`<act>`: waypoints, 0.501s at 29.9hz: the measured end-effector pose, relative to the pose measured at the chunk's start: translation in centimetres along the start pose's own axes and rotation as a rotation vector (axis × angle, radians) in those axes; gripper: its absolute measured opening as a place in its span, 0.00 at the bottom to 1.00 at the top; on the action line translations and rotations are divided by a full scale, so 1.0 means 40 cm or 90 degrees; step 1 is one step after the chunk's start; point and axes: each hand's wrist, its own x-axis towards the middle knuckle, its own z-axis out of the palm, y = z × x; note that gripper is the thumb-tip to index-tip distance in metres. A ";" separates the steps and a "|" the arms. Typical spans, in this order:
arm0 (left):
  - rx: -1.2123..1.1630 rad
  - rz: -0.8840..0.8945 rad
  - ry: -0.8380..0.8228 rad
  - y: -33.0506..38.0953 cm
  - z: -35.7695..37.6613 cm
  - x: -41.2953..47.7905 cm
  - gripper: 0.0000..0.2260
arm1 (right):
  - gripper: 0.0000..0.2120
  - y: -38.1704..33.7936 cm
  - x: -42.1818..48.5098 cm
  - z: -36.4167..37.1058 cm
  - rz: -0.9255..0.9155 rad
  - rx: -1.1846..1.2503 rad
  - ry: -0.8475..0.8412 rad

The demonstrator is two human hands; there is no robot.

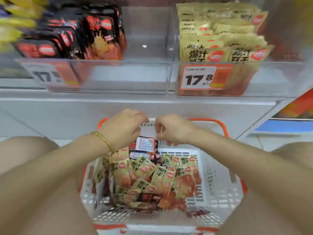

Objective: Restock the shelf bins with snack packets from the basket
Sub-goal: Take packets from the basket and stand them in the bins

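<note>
Now both hands reach into the far end of the basket [218, 168]. The left hand [123, 128] has curled fingers around a dark packet [145, 144], back side up. The right hand [171, 128] is curled too, but I cannot tell if it holds anything. More snack packets [152, 177] lie piled in the basket. To do this well, lift the dark packet straight up, turn it to face front, and stand it in the bin [128, 77] beside the other dark packets [94, 36].
</note>
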 end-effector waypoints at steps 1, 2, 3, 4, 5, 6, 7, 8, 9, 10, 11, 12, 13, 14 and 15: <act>0.025 -0.031 -0.043 -0.032 0.011 -0.008 0.17 | 0.05 0.010 0.053 0.070 0.011 -0.027 -0.050; 0.042 -0.064 -0.072 -0.059 0.021 -0.015 0.17 | 0.08 0.023 0.102 0.135 0.022 -0.056 -0.079; 0.063 -0.102 -0.105 -0.080 0.028 -0.020 0.17 | 0.12 0.035 0.144 0.190 0.031 -0.078 -0.086; 0.087 -0.137 -0.138 -0.095 0.034 -0.025 0.17 | 0.15 0.043 0.182 0.240 0.043 -0.085 -0.083; 0.109 -0.160 -0.167 -0.104 0.040 -0.026 0.17 | 0.18 0.048 0.216 0.282 0.051 -0.083 -0.070; 0.127 -0.172 -0.186 -0.110 0.044 -0.025 0.17 | 0.20 0.048 0.248 0.318 0.053 -0.079 -0.056; 0.138 -0.176 -0.195 -0.114 0.046 -0.021 0.16 | 0.24 0.047 0.278 0.351 0.054 -0.081 -0.047; 0.138 -0.178 -0.198 -0.119 0.044 -0.018 0.16 | 0.29 0.045 0.303 0.380 0.058 -0.091 -0.048; 0.136 -0.180 -0.197 -0.122 0.040 -0.015 0.16 | 0.33 0.043 0.324 0.408 0.065 -0.105 -0.056; 0.135 -0.183 -0.196 -0.125 0.036 -0.011 0.16 | 0.36 0.041 0.339 0.433 0.075 -0.117 -0.064; 0.133 -0.187 -0.194 -0.129 0.033 -0.008 0.15 | 0.37 0.039 0.349 0.454 0.089 -0.131 -0.068; 0.130 -0.191 -0.195 -0.132 0.031 -0.005 0.15 | 0.35 0.037 0.354 0.469 0.101 -0.148 -0.066; 0.128 -0.195 -0.200 -0.133 0.031 -0.002 0.14 | 0.32 0.034 0.352 0.478 0.106 -0.165 -0.058; 0.125 -0.198 -0.205 -0.133 0.029 0.000 0.14 | 0.28 0.035 0.350 0.482 0.105 -0.172 -0.044; 0.119 -0.201 -0.207 -0.135 0.029 0.004 0.14 | 0.23 0.037 0.345 0.477 0.103 -0.165 -0.029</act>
